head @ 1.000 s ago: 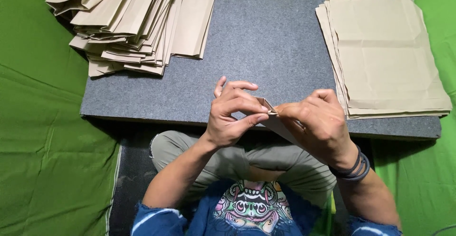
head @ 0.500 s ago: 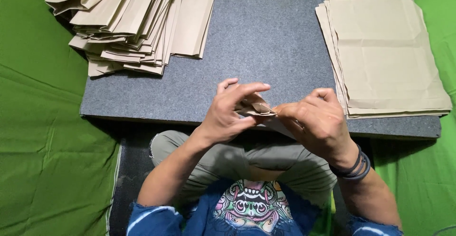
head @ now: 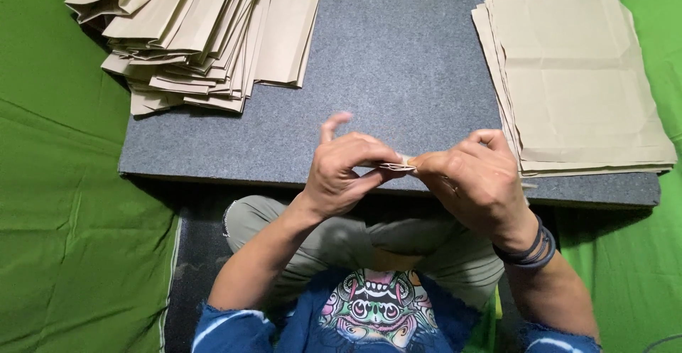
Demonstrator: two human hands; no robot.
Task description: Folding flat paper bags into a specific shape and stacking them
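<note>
i'm looking straight down on both hands, meeting just over the near edge of the grey mat (head: 398,62). the left hand (head: 344,172) has thumb and fingers pressed together on a small folded piece of tan paper (head: 396,167), with the index finger sticking up free. the right hand (head: 472,179) pinches the same piece from the other side, fingertips touching the left's (only a thin edge of the paper shows, so i can't tell its full shape). the piece is held in the air between the two hands, above the mat's front edge and the person's lap. at the far left of the mat sits a loose heap of folded paper bags (head: 192,33). at the right lies a neat stack of flat paper sheets (head: 579,76), well apart from the hands. green cloth (head: 64,218) surrounds the mat.
</note>
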